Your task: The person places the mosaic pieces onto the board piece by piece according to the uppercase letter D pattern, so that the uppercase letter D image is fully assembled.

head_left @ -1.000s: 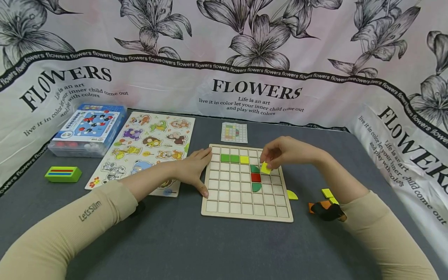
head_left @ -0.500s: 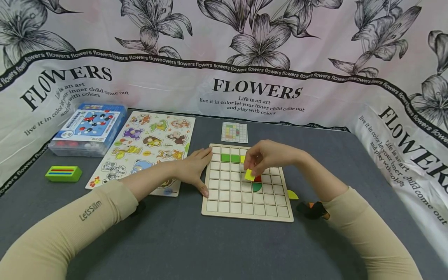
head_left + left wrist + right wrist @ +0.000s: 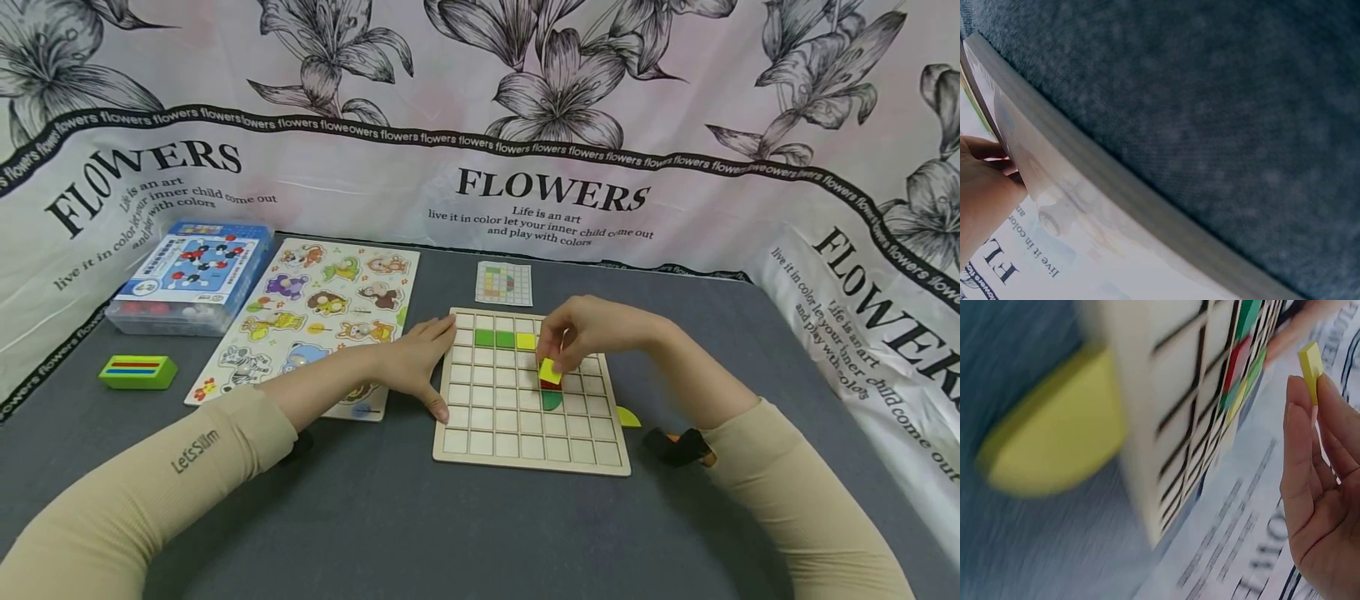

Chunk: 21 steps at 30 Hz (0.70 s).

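Observation:
My right hand (image 3: 588,329) pinches a yellow square tile (image 3: 551,372) between thumb and fingertips, tilted over the middle of a wooden grid board (image 3: 491,421). In the right wrist view the same yellow tile (image 3: 1312,365) stands up from the fingertips. The tile partly covers a red square (image 3: 551,386) on the board, and a green rounded piece (image 3: 552,402) lies just in front of that. Farther back, two green squares (image 3: 494,339) and a yellow square (image 3: 526,341) form a row. With fingers spread, my left hand (image 3: 416,367) rests at the board's left edge.
A printed grid card (image 3: 503,284) lies behind the board. To the left are an animal puzzle board (image 3: 322,303), a plastic box (image 3: 191,283) and a green block (image 3: 138,372). A yellow rounded piece (image 3: 628,417) sits by the grid board's right edge.
My right hand has carried the yellow tile left across the board, then slightly back right, so that it now overlaps the red square. The left hand has kept its place.

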Motion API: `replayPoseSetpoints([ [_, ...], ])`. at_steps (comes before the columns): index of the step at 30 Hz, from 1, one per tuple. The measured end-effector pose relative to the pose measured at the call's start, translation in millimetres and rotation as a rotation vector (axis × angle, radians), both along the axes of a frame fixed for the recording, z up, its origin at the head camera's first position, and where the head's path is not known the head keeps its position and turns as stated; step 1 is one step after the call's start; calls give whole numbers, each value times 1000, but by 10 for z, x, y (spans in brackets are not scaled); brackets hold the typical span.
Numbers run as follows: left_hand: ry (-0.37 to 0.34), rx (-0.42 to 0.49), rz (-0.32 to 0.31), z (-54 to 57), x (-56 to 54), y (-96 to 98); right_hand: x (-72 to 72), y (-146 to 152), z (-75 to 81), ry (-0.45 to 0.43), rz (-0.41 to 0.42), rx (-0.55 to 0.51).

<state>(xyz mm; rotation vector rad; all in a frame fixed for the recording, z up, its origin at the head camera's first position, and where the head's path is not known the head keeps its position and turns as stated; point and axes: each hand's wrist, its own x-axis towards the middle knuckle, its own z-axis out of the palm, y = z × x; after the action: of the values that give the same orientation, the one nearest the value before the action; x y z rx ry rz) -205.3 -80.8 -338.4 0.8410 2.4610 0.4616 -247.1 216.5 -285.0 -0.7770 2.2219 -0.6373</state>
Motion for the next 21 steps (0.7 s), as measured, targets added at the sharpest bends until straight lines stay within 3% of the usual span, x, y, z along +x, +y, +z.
replayPoseSetpoints([
  [9,2,-5,4,23,11,3,-121,682,-36,-29,-132,130],
  [14,-7,-4,7,28,18,4,-127,883,-113,-44,-161,184],
  [21,-5,-6,6,29,7,10,-77,830,-68,117,-136,254],
])
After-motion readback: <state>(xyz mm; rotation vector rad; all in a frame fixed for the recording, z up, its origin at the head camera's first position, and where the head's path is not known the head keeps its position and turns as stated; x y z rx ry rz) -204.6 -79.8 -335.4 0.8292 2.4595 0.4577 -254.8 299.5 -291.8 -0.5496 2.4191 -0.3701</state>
